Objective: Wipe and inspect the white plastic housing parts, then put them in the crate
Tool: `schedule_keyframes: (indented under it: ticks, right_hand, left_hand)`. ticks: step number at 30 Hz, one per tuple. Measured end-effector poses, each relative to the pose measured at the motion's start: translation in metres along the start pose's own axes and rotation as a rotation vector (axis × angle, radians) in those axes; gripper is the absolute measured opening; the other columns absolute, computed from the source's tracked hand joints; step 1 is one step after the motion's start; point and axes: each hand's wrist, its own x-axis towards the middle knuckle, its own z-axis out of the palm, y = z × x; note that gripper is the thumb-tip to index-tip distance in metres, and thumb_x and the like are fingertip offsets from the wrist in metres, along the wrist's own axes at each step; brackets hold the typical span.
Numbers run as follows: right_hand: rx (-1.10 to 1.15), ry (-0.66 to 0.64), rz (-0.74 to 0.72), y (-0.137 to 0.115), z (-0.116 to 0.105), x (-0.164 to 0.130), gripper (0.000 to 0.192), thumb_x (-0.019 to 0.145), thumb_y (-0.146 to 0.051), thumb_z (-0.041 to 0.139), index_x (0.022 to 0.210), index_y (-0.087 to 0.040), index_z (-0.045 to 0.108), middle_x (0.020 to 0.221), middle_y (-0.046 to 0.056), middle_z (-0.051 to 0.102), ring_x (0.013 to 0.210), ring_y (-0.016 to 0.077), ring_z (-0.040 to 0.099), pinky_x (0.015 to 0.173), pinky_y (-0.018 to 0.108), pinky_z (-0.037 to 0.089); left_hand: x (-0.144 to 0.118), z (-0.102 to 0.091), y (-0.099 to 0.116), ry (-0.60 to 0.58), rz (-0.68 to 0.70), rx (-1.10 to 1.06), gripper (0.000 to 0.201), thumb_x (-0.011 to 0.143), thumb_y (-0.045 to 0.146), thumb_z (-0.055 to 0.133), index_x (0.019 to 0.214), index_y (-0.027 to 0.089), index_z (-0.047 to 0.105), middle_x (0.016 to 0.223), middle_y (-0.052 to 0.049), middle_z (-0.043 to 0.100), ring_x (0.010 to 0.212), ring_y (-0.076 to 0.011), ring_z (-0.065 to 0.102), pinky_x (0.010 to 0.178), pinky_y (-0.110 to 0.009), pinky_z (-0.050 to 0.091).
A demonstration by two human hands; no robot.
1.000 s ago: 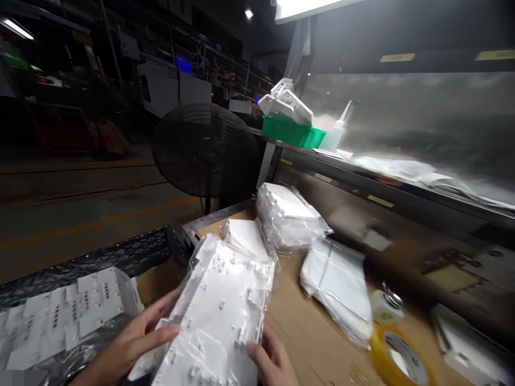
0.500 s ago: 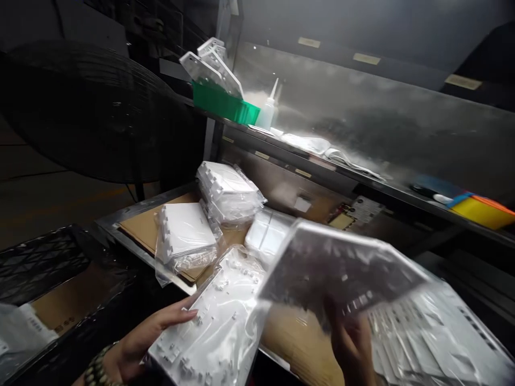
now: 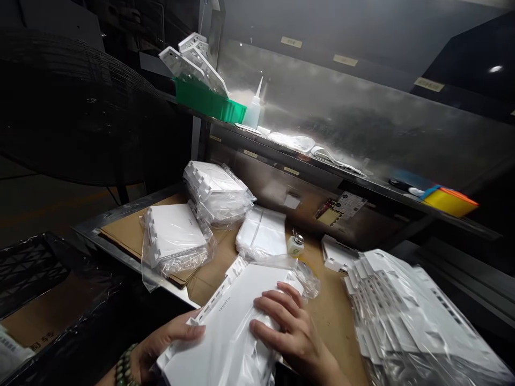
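Observation:
Both my hands hold a white plastic panel in a clear bag (image 3: 233, 327) at the near edge of the cardboard-covered bench (image 3: 129, 233). My left hand (image 3: 169, 343), with a bead bracelet on the wrist, grips the panel's left edge. My right hand (image 3: 292, 329) lies flat on top of it, fingers spread. A bagged stack of white panels (image 3: 406, 321) rests just to the right of my right hand.
More bagged white panels lie on the bench: one at the left (image 3: 175, 238), a stack behind it (image 3: 217, 190), another in the middle (image 3: 263, 233). A small bottle (image 3: 295, 244) stands nearby. The shelf carries a green bin (image 3: 207, 102), a squeeze bottle (image 3: 253, 110), a yellow-orange tray (image 3: 448, 201). A black fan (image 3: 76, 107) and crate (image 3: 28, 265) at left.
The bagged stack my right hand held up now rests at the right. My right hand has come down onto the panel, which now shows its smooth side. The view shifted slightly right.

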Motion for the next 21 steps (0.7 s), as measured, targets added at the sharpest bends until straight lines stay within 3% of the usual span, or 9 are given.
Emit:
schedule_keyframes:
  ticks: [3,6,10,13,15,19,21]
  right_hand:
    - [0.034,-0.209,0.09,0.003,-0.005,0.004,0.028,0.105,-0.017,0.046,0.123,-0.028,0.065,0.124,0.005,0.071,0.119,0.0184,0.063,0.115,0.043,0.042]
    - [0.155,-0.462,0.164,0.008,-0.02,0.017,0.035,0.102,-0.025,0.056,0.136,-0.032,0.058,0.135,0.005,0.066,0.132,0.0188,0.056,0.121,0.041,0.038]
    - [0.319,-0.641,0.145,0.014,-0.049,0.037,0.072,0.088,-0.054,0.073,0.151,-0.032,0.044,0.151,0.005,0.054,0.146,0.0215,0.045,0.129,0.041,0.024]
    - [0.2,-0.67,0.076,0.015,-0.057,0.039,0.089,0.077,-0.066,0.078,0.153,-0.039,0.042,0.158,0.002,0.048,0.15,0.0269,0.041,0.131,0.052,0.014]
    - [0.065,-0.649,0.006,0.015,-0.053,0.034,0.086,0.081,-0.06,0.078,0.155,-0.039,0.041,0.16,0.002,0.047,0.148,0.0287,0.044,0.131,0.055,0.015]
    - [-0.119,-0.446,-0.151,0.014,-0.034,0.023,0.047,0.104,-0.021,0.047,0.15,-0.027,0.051,0.137,0.004,0.069,0.128,0.0225,0.064,0.121,0.044,0.04]
    - [-0.103,-0.377,-0.222,0.013,-0.028,0.019,0.041,0.107,-0.024,0.037,0.14,-0.022,0.062,0.119,0.003,0.078,0.109,0.0191,0.074,0.105,0.031,0.054]
  left_hand:
    - [0.0,-0.01,-0.005,-0.061,0.0,0.026,0.063,0.075,0.017,0.074,0.137,0.015,0.064,0.115,-0.014,0.078,0.12,-0.0379,0.068,0.103,-0.046,0.049]
    - [0.0,-0.02,-0.01,-0.085,-0.032,0.049,0.068,0.072,0.016,0.074,0.139,0.015,0.063,0.115,-0.014,0.078,0.118,-0.0373,0.069,0.098,-0.044,0.051]
    - [0.0,-0.033,-0.016,-0.172,-0.044,0.015,0.067,0.073,0.018,0.072,0.139,0.016,0.063,0.117,-0.013,0.077,0.119,-0.0366,0.068,0.1,-0.043,0.05]
    - [0.0,-0.046,-0.019,-0.188,-0.031,-0.004,0.068,0.072,0.021,0.072,0.139,0.017,0.062,0.118,-0.012,0.077,0.114,-0.0359,0.07,0.096,-0.041,0.052]
    - [0.001,-0.056,-0.02,-0.191,-0.042,-0.017,0.074,0.067,0.024,0.073,0.139,0.014,0.061,0.12,-0.012,0.077,0.107,-0.0352,0.073,0.091,-0.039,0.055]
    - [0.004,-0.065,-0.019,-0.165,-0.068,-0.02,0.092,0.051,0.015,0.074,0.142,0.01,0.058,0.123,-0.016,0.075,0.09,-0.0327,0.077,0.082,-0.036,0.059]
    - [0.003,-0.064,-0.019,-0.11,-0.045,-0.023,0.086,0.051,0.013,0.071,0.136,0.011,0.063,0.115,-0.015,0.078,0.081,-0.0307,0.078,0.075,-0.034,0.06]
